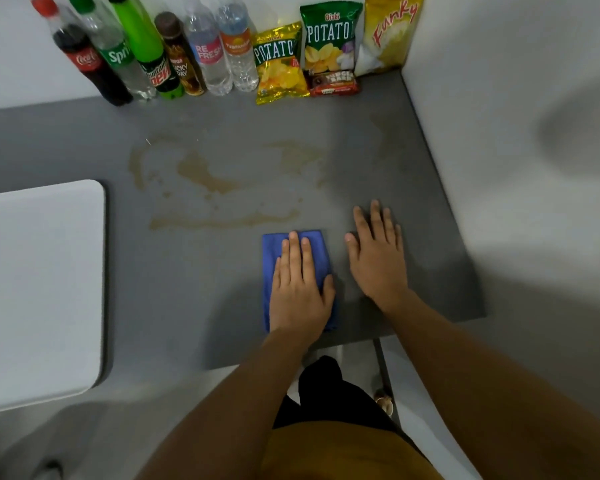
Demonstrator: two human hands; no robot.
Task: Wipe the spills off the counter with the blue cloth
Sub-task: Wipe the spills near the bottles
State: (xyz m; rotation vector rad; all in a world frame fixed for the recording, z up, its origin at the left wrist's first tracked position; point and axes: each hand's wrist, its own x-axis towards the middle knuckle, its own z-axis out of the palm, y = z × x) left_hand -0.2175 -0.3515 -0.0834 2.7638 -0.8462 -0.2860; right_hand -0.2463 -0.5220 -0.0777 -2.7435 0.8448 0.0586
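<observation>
Both grips open-palmed: left hand [297,289] flat on blue cloth [274,247], right hand [378,258] on bare counter [187,289] near its front edge.

Both bare forearms reach up from the bottom of the frame toward its lower centre, the left one rising from the bottom middle and the right one slanting in from the lower right corner. The left hand [298,289] lies palm down with fingers [294,251] straight and close together, thumb tucked along its right side. Just to its right, apart from it, the right hand [378,258] rests flat, palm down, fingers slightly spread and thumb angled toward the left hand.
</observation>
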